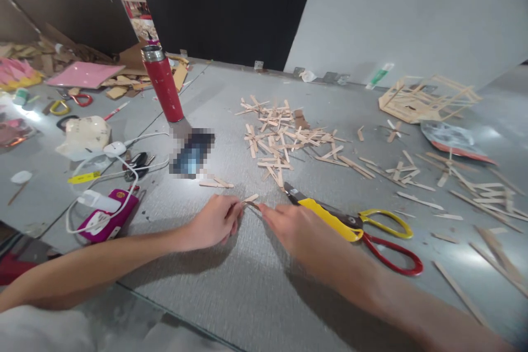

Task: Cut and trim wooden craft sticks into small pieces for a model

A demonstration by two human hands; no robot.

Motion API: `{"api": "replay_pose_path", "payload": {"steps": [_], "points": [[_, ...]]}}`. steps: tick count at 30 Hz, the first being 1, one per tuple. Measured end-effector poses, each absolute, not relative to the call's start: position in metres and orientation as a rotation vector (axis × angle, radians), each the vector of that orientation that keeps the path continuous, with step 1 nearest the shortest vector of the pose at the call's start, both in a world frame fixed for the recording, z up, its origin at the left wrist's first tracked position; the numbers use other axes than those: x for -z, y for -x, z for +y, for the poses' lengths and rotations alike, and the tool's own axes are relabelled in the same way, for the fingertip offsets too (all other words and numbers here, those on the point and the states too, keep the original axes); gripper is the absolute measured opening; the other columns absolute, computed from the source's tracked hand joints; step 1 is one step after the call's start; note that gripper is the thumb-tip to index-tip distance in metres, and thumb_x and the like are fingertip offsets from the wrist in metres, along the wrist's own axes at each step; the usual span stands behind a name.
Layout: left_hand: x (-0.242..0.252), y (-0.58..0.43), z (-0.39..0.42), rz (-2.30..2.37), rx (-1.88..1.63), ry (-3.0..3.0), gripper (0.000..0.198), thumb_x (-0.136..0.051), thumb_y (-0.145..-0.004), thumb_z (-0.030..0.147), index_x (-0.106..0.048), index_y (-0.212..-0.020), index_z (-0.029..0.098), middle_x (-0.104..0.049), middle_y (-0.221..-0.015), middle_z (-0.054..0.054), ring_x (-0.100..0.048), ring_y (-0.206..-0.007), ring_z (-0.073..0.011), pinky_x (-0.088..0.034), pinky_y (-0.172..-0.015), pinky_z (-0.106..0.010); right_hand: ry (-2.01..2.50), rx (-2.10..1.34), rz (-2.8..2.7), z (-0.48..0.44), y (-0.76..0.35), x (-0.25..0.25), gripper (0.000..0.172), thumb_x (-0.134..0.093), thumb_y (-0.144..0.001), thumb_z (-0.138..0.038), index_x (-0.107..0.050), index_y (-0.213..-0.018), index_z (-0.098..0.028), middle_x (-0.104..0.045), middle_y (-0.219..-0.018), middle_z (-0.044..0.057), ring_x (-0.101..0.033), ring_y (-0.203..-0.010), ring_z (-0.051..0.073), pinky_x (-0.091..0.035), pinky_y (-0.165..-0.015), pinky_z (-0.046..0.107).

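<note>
My left hand [214, 221] rests on the grey table [247, 286] with its fingers curled, pinching a small wooden stick piece [249, 198]. My right hand [289, 223] meets it from the right, fingertips pinched on the same piece. Just right of my right hand lie two pairs of scissors, one yellow-handled [338, 219] and one red-handled [391, 256]. A pile of cut wooden sticks [284, 137] lies beyond the hands.
A red flask [163, 85] stands at back left, a blurred phone [192, 153] beside it. White cables, a charger and a magenta box [108, 214] lie left. A stick frame structure [427, 98] stands at back right. Loose sticks [474, 192] are scattered right.
</note>
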State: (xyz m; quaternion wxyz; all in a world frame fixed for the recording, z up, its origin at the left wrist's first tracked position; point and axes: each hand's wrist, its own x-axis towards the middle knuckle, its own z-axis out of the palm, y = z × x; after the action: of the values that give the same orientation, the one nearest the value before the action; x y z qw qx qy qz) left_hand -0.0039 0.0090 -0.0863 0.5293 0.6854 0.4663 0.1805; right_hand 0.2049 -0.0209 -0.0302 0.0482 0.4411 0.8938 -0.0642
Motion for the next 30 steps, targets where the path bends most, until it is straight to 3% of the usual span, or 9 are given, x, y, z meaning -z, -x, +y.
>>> {"api": "replay_pose_path", "payload": {"steps": [3, 5, 11, 16, 19, 21, 24, 26, 30], "points": [[0.084, 0.004, 0.009, 1.071, -0.459, -1.673, 0.040, -0.035, -0.105, 0.036, -0.046, -0.070, 0.020, -0.051, -0.051, 0.004, -0.045, -0.033, -0.0076, -0.034, -0.040, -0.019, -1.298, -0.009, 2.543, -0.035, -0.194, 0.033, 0.065, -0.048, -0.078, 0.010, -0.059, -0.140, -0.005, -0.076, -0.093, 0.014, -0.072, -0.066, 0.020, -0.046, -0.056, 0.029], [0.083, 0.004, 0.008, 1.066, -0.476, -1.682, 0.040, -0.034, -0.104, 0.033, -0.045, -0.068, 0.020, -0.049, -0.049, 0.005, -0.044, -0.033, -0.0074, -0.034, -0.040, -0.019, -1.254, 0.009, 2.560, -0.033, -0.194, 0.031, 0.066, -0.047, -0.078, 0.010, -0.058, -0.141, -0.006, -0.075, -0.090, 0.011, -0.071, -0.066, 0.019, -0.044, -0.056, 0.029], [0.082, 0.003, 0.008, 1.094, -0.448, -1.676, 0.028, -0.039, -0.099, 0.022, -0.043, -0.072, 0.021, -0.052, -0.053, 0.005, -0.045, -0.033, -0.0071, -0.033, -0.038, -0.018, -1.047, 0.281, 2.790, 0.021, -0.208, 0.012, 0.026, -0.049, -0.088, 0.000, -0.069, -0.094, -0.014, -0.067, -0.087, 0.007, -0.058, -0.071, 0.016, -0.035, -0.062, 0.029], [0.082, 0.003, 0.008, 1.112, -0.441, -1.669, 0.029, -0.034, -0.101, 0.025, -0.043, -0.073, 0.021, -0.051, -0.053, 0.005, -0.044, -0.032, -0.0074, -0.032, -0.037, -0.018, -1.166, 0.671, 2.656, 0.055, -0.203, -0.009, 0.019, -0.051, -0.094, -0.016, -0.066, -0.083, -0.017, -0.060, -0.077, 0.001, -0.050, -0.065, 0.013, -0.030, -0.060, 0.027], [0.082, 0.003, 0.008, 1.114, -0.444, -1.661, 0.029, -0.036, -0.101, 0.028, -0.044, -0.073, 0.021, -0.051, -0.054, 0.005, -0.043, -0.033, -0.0075, -0.032, -0.037, -0.019, -1.131, 0.533, 2.732, 0.035, -0.202, -0.002, 0.023, -0.048, -0.094, -0.009, -0.068, -0.087, -0.017, -0.065, -0.083, 0.005, -0.057, -0.074, 0.016, -0.035, -0.064, 0.027], [0.082, 0.002, 0.008, 1.115, -0.451, -1.652, 0.031, -0.037, -0.102, 0.031, -0.044, -0.073, 0.021, -0.051, -0.053, 0.005, -0.043, -0.033, -0.0074, -0.032, -0.038, -0.019, -1.101, 0.282, 2.753, 0.010, -0.202, 0.010, 0.028, -0.049, -0.087, 0.001, -0.071, -0.095, -0.015, -0.068, -0.084, 0.006, -0.062, -0.073, 0.018, -0.038, -0.064, 0.028], [0.082, 0.002, 0.008, 1.095, -0.458, -1.653, 0.037, -0.036, -0.103, 0.035, -0.044, -0.070, 0.021, -0.050, -0.051, 0.005, -0.045, -0.034, -0.0077, -0.033, -0.039, -0.019, -1.174, 0.008, 2.693, -0.022, -0.204, 0.028, 0.057, -0.047, -0.076, 0.010, -0.064, -0.128, -0.008, -0.071, -0.082, 0.007, -0.063, -0.061, 0.017, -0.041, -0.055, 0.029], [0.083, 0.002, 0.009, 1.085, -0.458, -1.657, 0.039, -0.036, -0.103, 0.034, -0.044, -0.068, 0.021, -0.049, -0.049, 0.004, -0.046, -0.034, -0.0080, -0.034, -0.040, -0.019, -1.168, -0.019, 2.695, -0.026, -0.207, 0.033, 0.064, -0.047, -0.074, 0.011, -0.060, -0.134, -0.006, -0.071, -0.081, 0.006, -0.061, -0.057, 0.016, -0.039, -0.053, 0.029], [0.084, 0.003, 0.008, 1.096, -0.459, -1.635, 0.029, -0.039, -0.100, 0.025, -0.044, -0.072, 0.021, -0.052, -0.052, 0.005, -0.044, -0.034, -0.0075, -0.033, -0.039, -0.018, -0.977, 0.172, 2.817, 0.013, -0.210, 0.022, 0.032, -0.049, -0.082, 0.005, -0.069, -0.098, -0.014, -0.063, -0.075, 0.004, -0.056, -0.063, 0.016, -0.035, -0.059, 0.029]]}}
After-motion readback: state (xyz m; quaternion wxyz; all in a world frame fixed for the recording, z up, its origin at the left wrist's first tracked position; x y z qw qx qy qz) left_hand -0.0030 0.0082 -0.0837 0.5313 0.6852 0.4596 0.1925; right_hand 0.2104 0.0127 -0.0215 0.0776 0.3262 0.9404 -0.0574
